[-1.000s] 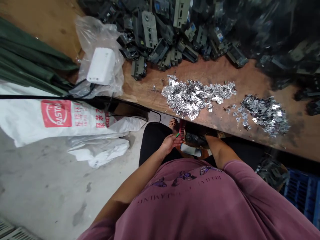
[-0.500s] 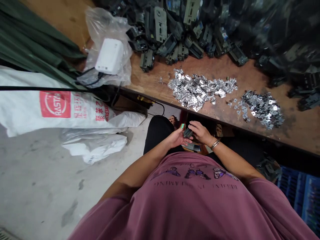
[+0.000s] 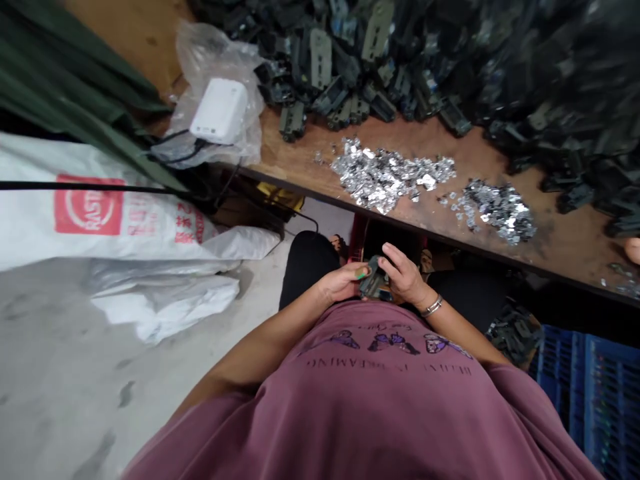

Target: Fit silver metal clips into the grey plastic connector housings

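Below the table edge, above my lap, I hold a dark grey-green plastic housing (image 3: 371, 285). My left hand (image 3: 343, 283) grips its left side, with the thumb pressed on top; something bright green shows at the thumb tip. On the other side, my right hand (image 3: 406, 279) has a finger and thumb at the housing's upper end, while its other fingers are partly stretched out. Whether a small metal piece is between the right fingertips is too small to tell. Up on the wooden table (image 3: 300, 157) lie a heap of shiny metal clips (image 3: 385, 173) and a smaller heap of metal pieces (image 3: 500, 207).
Many similar housings (image 3: 345, 73) are piled along the back. A white box-shaped device (image 3: 219, 110) with a cable lies on clear plastic at left. White sacks (image 3: 150, 227) lie on the floor. Blue crates (image 3: 600, 380) stand at right. Part of another person's hand (image 3: 633, 249) shows at the right edge.
The housing has been turned and shows more of its length. My left thumb now lies across its top. The view has shifted slightly right, bringing the other person's hand into sight.
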Available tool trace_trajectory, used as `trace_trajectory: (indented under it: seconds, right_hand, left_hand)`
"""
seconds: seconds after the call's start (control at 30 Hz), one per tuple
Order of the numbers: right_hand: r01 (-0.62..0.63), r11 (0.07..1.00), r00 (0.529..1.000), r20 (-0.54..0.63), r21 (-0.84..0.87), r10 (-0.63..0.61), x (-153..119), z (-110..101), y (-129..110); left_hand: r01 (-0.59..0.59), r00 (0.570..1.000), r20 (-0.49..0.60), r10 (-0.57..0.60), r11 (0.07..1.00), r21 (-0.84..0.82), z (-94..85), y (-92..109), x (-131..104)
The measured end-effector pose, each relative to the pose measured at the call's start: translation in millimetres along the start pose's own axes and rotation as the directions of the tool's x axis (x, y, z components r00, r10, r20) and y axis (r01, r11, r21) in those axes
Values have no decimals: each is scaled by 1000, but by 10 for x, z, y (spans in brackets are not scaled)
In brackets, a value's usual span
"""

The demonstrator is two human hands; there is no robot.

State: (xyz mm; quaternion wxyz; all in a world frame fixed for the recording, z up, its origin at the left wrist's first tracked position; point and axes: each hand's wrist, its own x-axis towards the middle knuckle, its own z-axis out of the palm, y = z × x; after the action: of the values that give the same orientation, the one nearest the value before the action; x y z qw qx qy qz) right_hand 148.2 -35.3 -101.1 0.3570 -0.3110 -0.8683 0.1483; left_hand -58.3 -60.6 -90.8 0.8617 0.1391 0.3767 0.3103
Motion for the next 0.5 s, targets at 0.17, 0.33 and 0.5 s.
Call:
trace_trajectory:
  seconds: [0.17, 0.33, 0.5]
  right_hand:
    - [-352, 926, 891, -351, -134, 288, 22, -733, 157]
    - [-568, 787, 815, -302, -240, 495, 173, -1319, 545]
    - [-629, 593, 731, -123, -502, 671, 513, -1390, 638]
  left_hand:
    - [-82, 993, 86, 78, 996, 43, 172, 207, -51]
    - [-245, 968, 109, 226, 944, 220, 613, 395, -7]
    - [-364, 919, 26, 393, 823, 436, 967, 445, 106]
